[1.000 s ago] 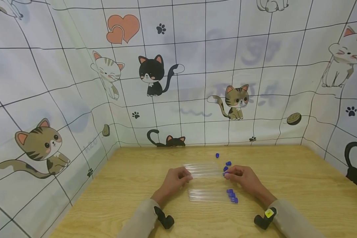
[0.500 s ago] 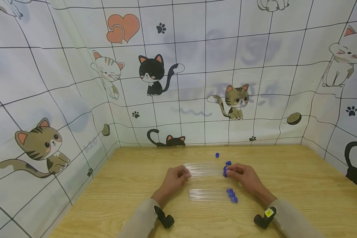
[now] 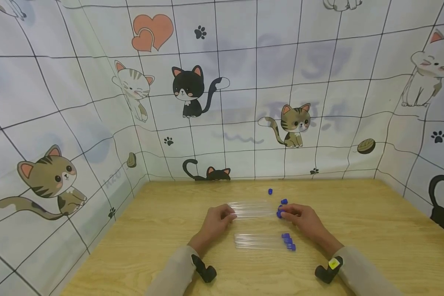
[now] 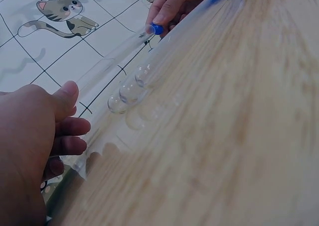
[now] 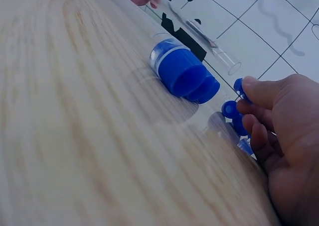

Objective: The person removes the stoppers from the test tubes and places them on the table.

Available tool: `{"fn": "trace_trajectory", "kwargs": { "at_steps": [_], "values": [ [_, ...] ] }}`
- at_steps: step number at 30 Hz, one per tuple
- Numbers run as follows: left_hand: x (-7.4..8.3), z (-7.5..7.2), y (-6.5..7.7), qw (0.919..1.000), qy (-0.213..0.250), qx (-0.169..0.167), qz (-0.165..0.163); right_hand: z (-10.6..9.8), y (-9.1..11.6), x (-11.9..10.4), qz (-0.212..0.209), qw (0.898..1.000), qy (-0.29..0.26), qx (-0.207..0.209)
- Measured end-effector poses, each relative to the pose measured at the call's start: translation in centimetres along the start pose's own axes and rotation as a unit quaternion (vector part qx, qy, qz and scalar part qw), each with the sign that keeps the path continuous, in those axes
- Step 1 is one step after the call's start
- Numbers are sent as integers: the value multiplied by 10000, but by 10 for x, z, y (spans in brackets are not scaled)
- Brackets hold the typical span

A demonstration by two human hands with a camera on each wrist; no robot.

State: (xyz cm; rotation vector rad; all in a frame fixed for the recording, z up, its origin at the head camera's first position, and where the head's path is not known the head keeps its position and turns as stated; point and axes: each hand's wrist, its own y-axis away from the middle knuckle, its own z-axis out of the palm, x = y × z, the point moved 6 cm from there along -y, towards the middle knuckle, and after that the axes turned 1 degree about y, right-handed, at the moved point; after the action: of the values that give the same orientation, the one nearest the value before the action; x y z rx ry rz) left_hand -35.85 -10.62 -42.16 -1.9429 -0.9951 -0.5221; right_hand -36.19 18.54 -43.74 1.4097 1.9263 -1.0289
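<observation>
Tube [image 4: 110, 61] pinched in the left hand [image 3: 218, 220], cap [image 5: 239, 86] pinched in the right hand [image 3: 305, 220] — best keep both in one straight line, untilted, before pressing.

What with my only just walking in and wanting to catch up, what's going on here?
A person's left hand holds a clear tube while the right hand pinches a blue cap close to that tube's open end; the cap is not on it. Nearer the person on the wooden table, three capped tubes lie side by side. Farther back are more clear tubes, with other blue caps near their right ends.
</observation>
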Motion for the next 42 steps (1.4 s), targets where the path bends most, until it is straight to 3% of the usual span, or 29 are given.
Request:
{"fn": "trace_trajectory", "kwargs": {
  "at_steps": [7,15,25,42],
  "values": [
    [0,1,-1,9999,-17,-89,-61,0,-1,-3,-87,9998,160,-38],
    [1,1,0,9992,-43,-183,-360,1,-2,-2,-72,9997,208,-113],
    [-3,3,-1,9995,-108,-262,-126,3,-1,-3,-163,9996,69,-238],
    [-6,5,0,9950,-856,-383,-358,3,0,-8,-339,9984,415,-176]
  ]
}}
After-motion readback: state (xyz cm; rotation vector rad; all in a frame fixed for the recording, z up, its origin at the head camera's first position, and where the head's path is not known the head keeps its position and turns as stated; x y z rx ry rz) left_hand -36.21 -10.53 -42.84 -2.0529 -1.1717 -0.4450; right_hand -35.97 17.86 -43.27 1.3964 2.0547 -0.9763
